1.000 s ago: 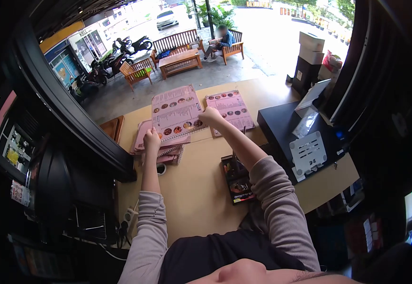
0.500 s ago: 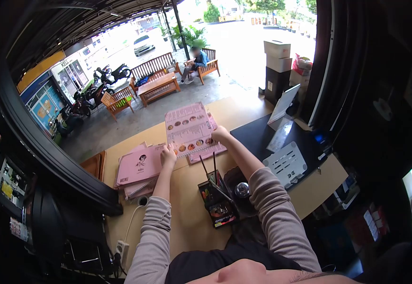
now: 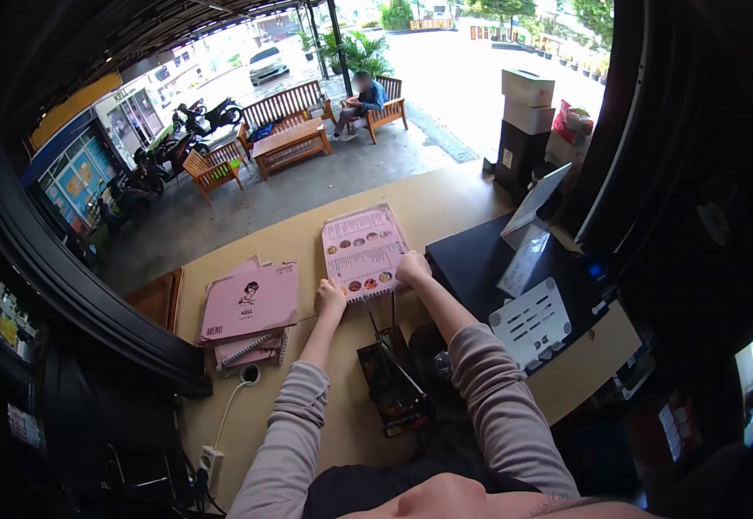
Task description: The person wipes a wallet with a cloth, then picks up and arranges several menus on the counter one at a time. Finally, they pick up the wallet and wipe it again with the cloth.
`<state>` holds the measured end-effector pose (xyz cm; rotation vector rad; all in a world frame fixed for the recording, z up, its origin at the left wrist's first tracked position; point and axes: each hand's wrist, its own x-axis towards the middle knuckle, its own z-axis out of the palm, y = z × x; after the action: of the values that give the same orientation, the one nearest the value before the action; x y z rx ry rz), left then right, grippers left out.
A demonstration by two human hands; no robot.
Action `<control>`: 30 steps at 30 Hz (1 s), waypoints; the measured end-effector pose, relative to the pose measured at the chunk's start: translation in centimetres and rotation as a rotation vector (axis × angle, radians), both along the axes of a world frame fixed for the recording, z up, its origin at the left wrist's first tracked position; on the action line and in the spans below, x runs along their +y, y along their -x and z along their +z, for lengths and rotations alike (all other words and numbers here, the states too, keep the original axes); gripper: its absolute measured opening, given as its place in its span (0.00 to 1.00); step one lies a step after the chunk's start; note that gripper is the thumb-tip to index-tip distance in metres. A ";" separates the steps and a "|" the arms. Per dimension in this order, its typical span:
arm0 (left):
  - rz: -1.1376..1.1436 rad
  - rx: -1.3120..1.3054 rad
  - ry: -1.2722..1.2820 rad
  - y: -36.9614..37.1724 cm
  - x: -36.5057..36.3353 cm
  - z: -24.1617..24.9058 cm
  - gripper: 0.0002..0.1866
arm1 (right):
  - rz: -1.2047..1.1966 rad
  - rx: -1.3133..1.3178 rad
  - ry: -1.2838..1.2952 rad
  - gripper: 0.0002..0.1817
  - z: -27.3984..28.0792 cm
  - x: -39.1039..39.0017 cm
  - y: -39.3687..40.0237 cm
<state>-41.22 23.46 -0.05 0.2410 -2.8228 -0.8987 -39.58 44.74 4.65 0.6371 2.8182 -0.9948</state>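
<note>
A pink spiral-bound menu, printed with text and round food pictures, lies open-faced on the wooden counter in front of me. My left hand grips its lower left corner, fingers closed. At the lower right edge, my right hand is closed on the same menu. To the left is a stack of pink menus, the top one showing a drawn figure and the word MENU. Close below the held menu stands a black pen holder with long thin sticks rising from it.
A black surface on the right carries a white slotted stand and a tilted panel. A power strip with a white cable lies front left. Beyond the counter, a person sits by a wooden table.
The held menu has been drawn toward me and now covers the pink menu that stuck out beneath it. My left hand has come away from the stack, to the right.
</note>
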 end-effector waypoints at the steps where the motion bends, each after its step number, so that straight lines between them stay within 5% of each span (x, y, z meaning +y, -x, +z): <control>1: 0.003 -0.013 -0.002 -0.2 0.2 0.2 0.19 | -0.041 0.039 -0.014 0.22 -0.1 -0.4 -0.1; 5: -0.016 0.006 0.043 0.7 0.5 -0.9 0.15 | 0.003 0.092 -0.203 0.29 -3.4 -0.8 1.7; 10: -0.022 -0.023 0.069 0.7 1.2 -1.1 0.14 | 0.069 -0.003 -0.250 0.38 2.2 -1.9 -2.1; 14: -0.032 -0.025 0.083 0.4 1.4 -0.4 0.13 | 0.146 -0.015 -0.249 0.48 0.8 -1.8 -1.3; 30: -0.080 -0.053 0.098 0.4 1.5 0.2 0.16 | 0.092 -0.007 -0.326 0.40 -3.2 -2.0 1.1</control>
<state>-41.58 24.93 0.10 0.1419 -2.9344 -0.7775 -40.68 42.77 1.45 0.5295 2.9978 -0.5204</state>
